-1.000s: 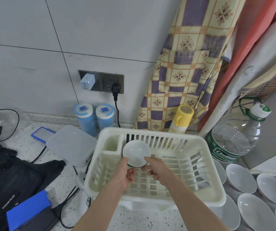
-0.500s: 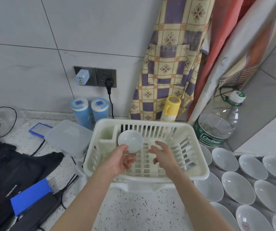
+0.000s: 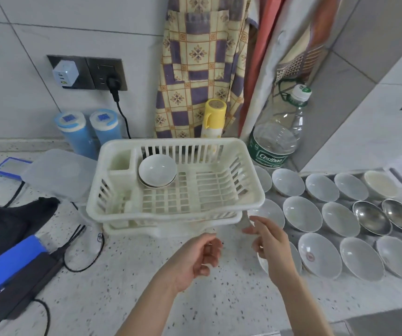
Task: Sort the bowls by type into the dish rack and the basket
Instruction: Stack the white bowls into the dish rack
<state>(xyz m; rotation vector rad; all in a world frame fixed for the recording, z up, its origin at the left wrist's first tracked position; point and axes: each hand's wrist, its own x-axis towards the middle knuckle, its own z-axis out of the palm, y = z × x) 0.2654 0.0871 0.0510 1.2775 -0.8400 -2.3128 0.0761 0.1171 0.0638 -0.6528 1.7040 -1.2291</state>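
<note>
- The right hand (image 3: 271,241) is seen loosely open and empty above the speckled surface (image 3: 127,275), beside the white bowls (image 3: 302,213).
- The left hand (image 3: 198,257) is loosely curled, nothing held.
- One white bowl (image 3: 157,170) is propped on edge in the dish rack (image 3: 171,209).
- The basket is not seen.
- Recommended: the nearest white bowl is taken by its rim; the steel bowls (image 3: 371,218) are kept apart.

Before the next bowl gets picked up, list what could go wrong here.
The white bowl stands tilted on edge in the dish rack; a bump to the rack might tip it.

The loose bowls on the counter sit packed rim to rim, so lifting one could knock its neighbours.

Two metal bowls lie among the white ones, easy to missort.
</note>
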